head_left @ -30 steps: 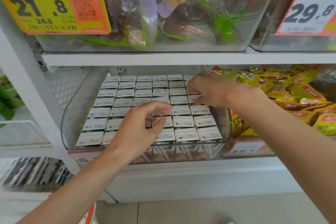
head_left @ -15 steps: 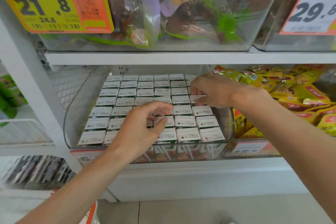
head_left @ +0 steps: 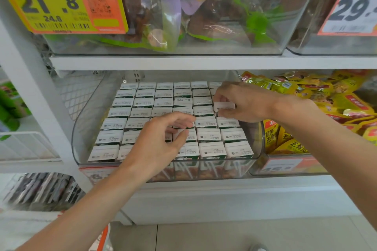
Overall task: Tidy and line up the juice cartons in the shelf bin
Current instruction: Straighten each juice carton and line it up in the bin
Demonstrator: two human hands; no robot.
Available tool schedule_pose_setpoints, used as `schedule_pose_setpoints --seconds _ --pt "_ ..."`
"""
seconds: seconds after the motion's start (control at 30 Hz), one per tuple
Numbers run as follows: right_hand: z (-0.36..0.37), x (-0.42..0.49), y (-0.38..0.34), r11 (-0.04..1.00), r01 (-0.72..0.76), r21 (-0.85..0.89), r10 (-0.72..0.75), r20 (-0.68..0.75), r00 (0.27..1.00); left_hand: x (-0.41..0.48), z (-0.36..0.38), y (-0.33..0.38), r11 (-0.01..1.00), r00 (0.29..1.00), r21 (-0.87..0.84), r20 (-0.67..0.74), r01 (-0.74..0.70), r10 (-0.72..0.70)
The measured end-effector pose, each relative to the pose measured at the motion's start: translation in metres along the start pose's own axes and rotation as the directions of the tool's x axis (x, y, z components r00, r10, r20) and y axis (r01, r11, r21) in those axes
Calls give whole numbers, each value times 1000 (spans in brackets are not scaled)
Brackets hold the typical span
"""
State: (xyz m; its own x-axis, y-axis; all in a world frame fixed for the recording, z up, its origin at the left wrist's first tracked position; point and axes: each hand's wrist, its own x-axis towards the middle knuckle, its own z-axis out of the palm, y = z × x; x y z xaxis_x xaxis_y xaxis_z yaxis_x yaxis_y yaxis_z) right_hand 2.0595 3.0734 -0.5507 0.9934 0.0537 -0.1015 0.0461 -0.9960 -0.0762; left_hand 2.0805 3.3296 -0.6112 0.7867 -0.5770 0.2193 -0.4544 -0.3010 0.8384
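The right hand [head_left: 244, 104] pinches a lifted carton [head_left: 224, 106] between thumb and fingertips, in the right column toward the far end. The left hand [head_left: 157, 144] hangs over the near middle rows, fingers half curled, thumb and forefinger parted above a carton top (whether it actually grips, I cannot tell). The juice cartons [head_left: 142, 112] stand white-topped in close rows, filling the clear shelf bin [head_left: 81, 128] left of the yellow snack packs [head_left: 306, 91].

White shelving [head_left: 204, 63] (orange-yellow price tags [head_left: 61, 0] up top) stands over a pale tiled floor [head_left: 234, 236]
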Motion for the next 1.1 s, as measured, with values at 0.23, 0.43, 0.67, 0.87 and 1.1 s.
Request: schedule_pose_setpoints --seconds 0.23,0.43,0.67,0.87,1.1 --pt "0 -4 0 992 20 125 -12 -61 998 -2 0 1 1000 1000 13 -2 -1 1" --pt "5 -24 3 889 127 439 57 -382 923 -2 0 3 999 1000 32 -3 9 -9" --pt "10 -58 -26 793 313 522 97 -616 782 -6 -2 9 999 1000 46 1 -20 20" --pt "26 -71 -61 535 331 777 106 -450 887 -14 -11 25 998 994 5 94 -55 55" --pt "35 -84 -81 306 175 936 282 -265 922 -26 -26 23 970 994 -219 58 103 -92"
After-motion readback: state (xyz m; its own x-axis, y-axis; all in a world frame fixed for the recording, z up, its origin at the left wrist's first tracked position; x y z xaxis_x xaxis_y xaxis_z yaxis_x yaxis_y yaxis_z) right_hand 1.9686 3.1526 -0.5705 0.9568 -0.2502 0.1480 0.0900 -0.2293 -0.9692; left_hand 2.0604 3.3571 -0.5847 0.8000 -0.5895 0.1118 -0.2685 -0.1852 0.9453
